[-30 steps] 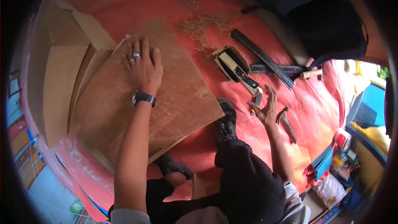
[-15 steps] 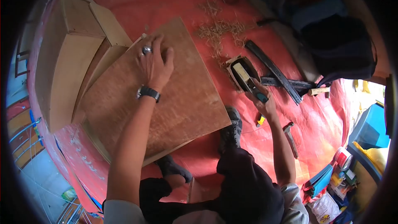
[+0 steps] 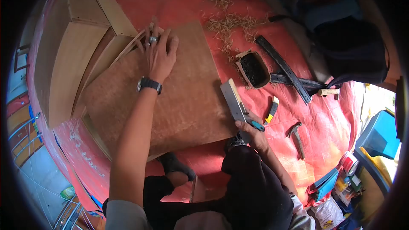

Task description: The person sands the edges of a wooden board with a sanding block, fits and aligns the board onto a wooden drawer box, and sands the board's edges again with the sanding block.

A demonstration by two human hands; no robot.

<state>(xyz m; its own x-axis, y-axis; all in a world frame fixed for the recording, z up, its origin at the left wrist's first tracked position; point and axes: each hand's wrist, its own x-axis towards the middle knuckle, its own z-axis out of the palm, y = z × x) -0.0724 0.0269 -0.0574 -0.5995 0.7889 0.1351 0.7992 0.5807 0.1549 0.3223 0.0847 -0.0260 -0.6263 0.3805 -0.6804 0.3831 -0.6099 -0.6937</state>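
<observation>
A large brown wooden panel lies tilted in front of me. My left hand, with a ring and a wristwatch, rests on its upper left part, fingers stretched toward the far edge and thumb apart. Beside the panel's right edge, my right hand is closed around a long tool with a flat silver side, a pale wooden strip and a teal and black part. The tool's far end is by the panel's edge; whether they touch I cannot tell. Its exact kind does not show clearly.
Pale wooden boxes stand to the left. Across the red sheet lie a hammer, a yellow-black utility knife, dark metal rails, wood shavings and a carton of small dark pieces.
My right hand has drawn the tool out from over the carton, down and left to the panel's right edge. The carton's contents now show. My left hand has stayed on the panel.
</observation>
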